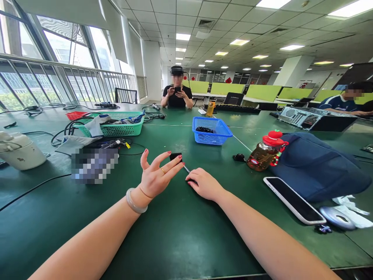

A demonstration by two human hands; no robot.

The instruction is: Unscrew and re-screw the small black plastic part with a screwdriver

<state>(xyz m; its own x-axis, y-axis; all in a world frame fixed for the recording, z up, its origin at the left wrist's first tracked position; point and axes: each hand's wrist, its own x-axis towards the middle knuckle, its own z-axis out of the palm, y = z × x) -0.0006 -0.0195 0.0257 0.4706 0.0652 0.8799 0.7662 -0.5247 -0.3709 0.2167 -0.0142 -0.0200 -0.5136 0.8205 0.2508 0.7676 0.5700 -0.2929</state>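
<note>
The left hand (155,175) is hovering over the desk (163,241), palm side turned down and a pale bangle (135,202) sitting at the wrist; its fingers are standing wide, the thumb pointing up and away, while two fingertips are reaching over a small black block (175,156); I cannot tell whether they are touching it. The right hand (206,184) is resting on the desk; its fingers are bending narrow around the dark near end of a slim rod (186,168), probably leaning there to steady the grip. The rod is lying just ahead of the right hand, pointing toward the block; the left fingertips are hiding the place where the two might be joining.

Beyond the hands, a blue basket (214,138) is holding black items (204,130), its walls likely stopping them from scattering; to the left, a green basket (132,129) is serving the same way for cloth and cables. On the right, a red-capped bottle (259,155) is standing beside a blue bag (317,165), and a phone (294,200) is lying face up in front, perhaps being parked away from the working hands; across the desk, another person (176,99) is holding a dark device (177,90) up in both hands.
</note>
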